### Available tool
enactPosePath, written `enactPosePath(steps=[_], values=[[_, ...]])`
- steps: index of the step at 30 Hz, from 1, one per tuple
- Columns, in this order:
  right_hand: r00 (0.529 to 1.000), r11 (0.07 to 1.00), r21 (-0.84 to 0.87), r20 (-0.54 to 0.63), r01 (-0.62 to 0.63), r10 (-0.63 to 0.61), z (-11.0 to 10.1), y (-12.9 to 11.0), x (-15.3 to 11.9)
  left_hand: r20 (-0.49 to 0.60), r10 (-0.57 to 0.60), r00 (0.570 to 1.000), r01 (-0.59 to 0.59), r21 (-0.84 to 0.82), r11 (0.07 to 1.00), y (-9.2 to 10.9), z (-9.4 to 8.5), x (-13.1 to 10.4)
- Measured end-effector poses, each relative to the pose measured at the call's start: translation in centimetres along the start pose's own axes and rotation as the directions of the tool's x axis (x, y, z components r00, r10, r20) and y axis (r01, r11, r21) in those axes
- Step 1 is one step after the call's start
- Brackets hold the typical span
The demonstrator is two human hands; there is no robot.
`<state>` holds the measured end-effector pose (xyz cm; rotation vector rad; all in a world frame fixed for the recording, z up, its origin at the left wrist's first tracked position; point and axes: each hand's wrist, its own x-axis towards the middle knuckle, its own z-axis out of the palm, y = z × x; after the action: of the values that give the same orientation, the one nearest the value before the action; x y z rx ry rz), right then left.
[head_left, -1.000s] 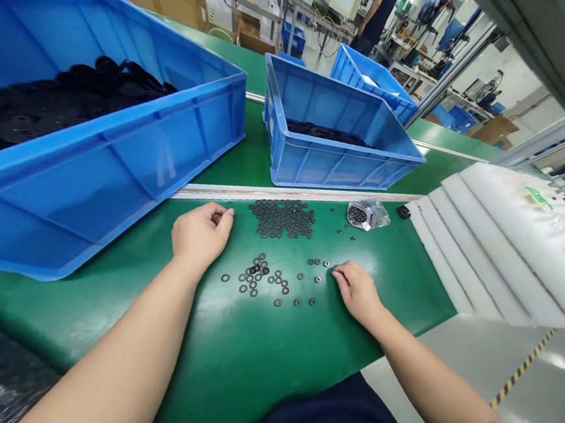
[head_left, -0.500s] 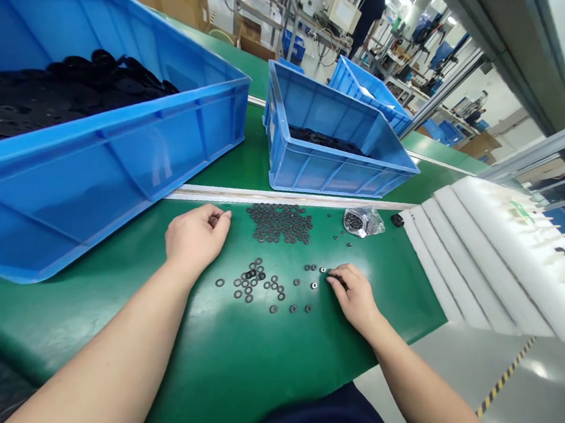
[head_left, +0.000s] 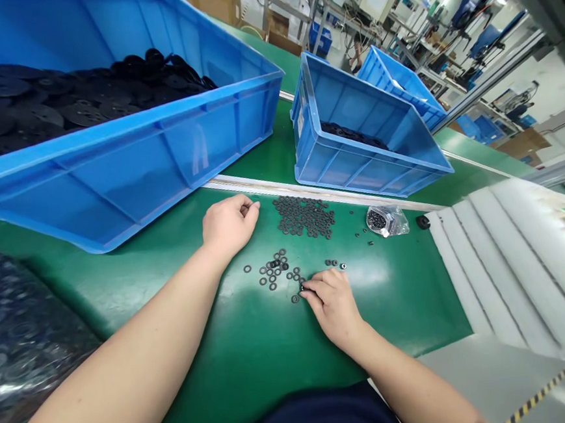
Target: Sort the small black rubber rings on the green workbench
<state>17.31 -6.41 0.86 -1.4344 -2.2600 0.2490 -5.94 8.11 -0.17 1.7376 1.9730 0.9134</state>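
My left hand (head_left: 229, 225) rests on the green mat with its fingers curled closed; whatever may be inside them is hidden. To its right lies a dense patch of small black rings (head_left: 305, 217). Looser dark washers (head_left: 270, 272) are scattered nearer to me. My right hand (head_left: 333, 302) is at the right edge of these washers, thumb and fingertips pinched on a small dark ring (head_left: 303, 288). Just beyond this hand, a few small black pieces (head_left: 334, 263) lie in a short row. An open clear bag (head_left: 385, 221) of small dark parts lies farther back.
A large blue bin (head_left: 127, 165) of black discs stands at the left, a smaller blue bin (head_left: 371, 159) behind the rings. White foam layers (head_left: 506, 265) are stacked at the right. A clear bag (head_left: 22, 323) of parts lies at the lower left.
My right hand has moved left and toward me, to the loose washers. My left hand stays curled in about the same place on the mat. The camera view has shifted.
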Motion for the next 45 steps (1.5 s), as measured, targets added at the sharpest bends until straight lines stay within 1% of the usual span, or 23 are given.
enactPosePath(steps=[5, 8, 12, 14, 16, 18, 20, 22, 25, 29, 32, 34, 36, 37, 39, 41, 42, 43, 44, 45], values=[[1.000, 0.999, -0.028, -0.004, 0.015, -0.016, -0.7, -0.9, -0.8, 0.001, 0.007, 1.000, -0.007, 0.003, 1.000, -0.1, 0.1, 0.0], [0.998, 0.995, -0.086, 0.048, 0.045, -0.041, -0.9, -1.5, -1.2, 0.008, 0.004, 1.000, -0.004, 0.012, 1.000, -0.1, 0.1, 0.0], [0.989, 0.970, -0.223, 0.137, 0.092, -0.062, -1.0, -2.1, -1.4, 0.008, 0.003, 1.000, -0.003, 0.013, 1.000, -0.1, 0.0, 0.0], [0.981, 0.954, -0.274, 0.181, 0.123, -0.074, -1.3, -2.4, -1.3, 0.007, 0.007, 1.000, -0.007, 0.012, 1.000, -0.1, 0.0, 0.0], [0.976, 0.951, -0.279, 0.200, 0.135, -0.080, -1.6, -2.3, -0.8, 0.002, 0.013, 1.000, -0.013, 0.009, 1.000, -0.1, 0.0, 0.0], [0.985, 0.966, -0.240, 0.165, 0.095, -0.055, -1.9, -2.0, 0.0, 0.001, 0.018, 1.000, -0.018, 0.003, 1.000, -0.1, 0.0, 0.0], [0.994, 0.983, -0.182, 0.108, 0.020, 0.000, -2.0, -1.5, 0.9, 0.005, 0.014, 1.000, -0.014, -0.001, 1.000, 0.0, -0.1, -0.1], [0.994, 0.988, -0.146, 0.091, -0.044, 0.058, -1.7, -1.1, 1.7, 0.012, 0.007, 1.000, -0.007, -0.003, 1.000, 0.1, -0.1, -0.1], [0.982, 0.980, -0.179, 0.155, -0.082, 0.111, -1.1, -1.0, 2.7, 0.013, 0.015, 1.000, -0.015, -0.002, 1.000, 0.1, -0.2, -0.1], [0.957, 0.959, -0.271, 0.248, -0.081, 0.151, -0.7, -1.7, 3.4, 0.013, 0.005, 1.000, -0.005, 0.017, 1.000, 0.0, -0.2, -0.1], [0.945, 0.948, -0.310, 0.281, -0.075, 0.167, -0.8, -2.2, 3.6, 0.004, 0.001, 1.000, -0.001, 0.014, 1.000, 0.0, -0.2, -0.1], [0.944, 0.957, -0.282, 0.289, -0.074, 0.158, -1.0, -2.1, 3.7, 0.010, 0.002, 1.000, -0.002, 0.009, 1.000, 0.0, -0.2, -0.1], [0.949, 0.978, -0.190, 0.284, -0.087, 0.140, -1.3, -1.1, 4.0, 0.021, 0.004, 1.000, -0.004, 0.007, 1.000, -0.1, -0.1, -0.1], [0.956, 0.986, -0.134, 0.261, -0.103, 0.136, -1.6, -0.2, 4.2, 0.025, 0.003, 1.000, -0.003, 0.010, 1.000, -0.1, 0.0, -0.1], [0.973, 0.987, -0.049, 0.164, -0.155, 0.161, -2.3, 2.3, 4.8, 0.024, 0.000, 1.000, 0.000, 0.026, 1.000, -0.1, 0.0, 0.0], [0.978, 0.978, -0.023, 0.033, -0.205, 0.206, -3.0, 5.3, 5.3, 0.005, 0.034, 0.999, -0.034, 0.041, 0.999, 0.1, 0.0, 0.1], [0.975, 0.975, -0.021, -0.017, -0.222, 0.222, -3.3, 6.8, 5.3, -0.013, 0.086, 0.996, -0.086, 0.040, 0.996, 0.3, -0.2, -0.1], [0.971, 0.972, -0.017, -0.057, -0.234, 0.232, -3.5, 8.1, 5.2, -0.032, 0.166, 0.986, -0.165, 0.033, 0.986, 0.7, -0.4, -0.6], [0.967, 0.971, -0.009, -0.088, -0.240, 0.238, -3.6, 9.3, 5.0, -0.049, 0.266, 0.963, -0.265, 0.022, 0.964, 1.1, -0.7, -1.3], [0.964, 0.970, 0.003, -0.114, -0.242, 0.241, -3.6, 10.2, 4.7, -0.064, 0.370, 0.927, -0.370, 0.009, 0.929, 1.5, -1.0, -2.5]])
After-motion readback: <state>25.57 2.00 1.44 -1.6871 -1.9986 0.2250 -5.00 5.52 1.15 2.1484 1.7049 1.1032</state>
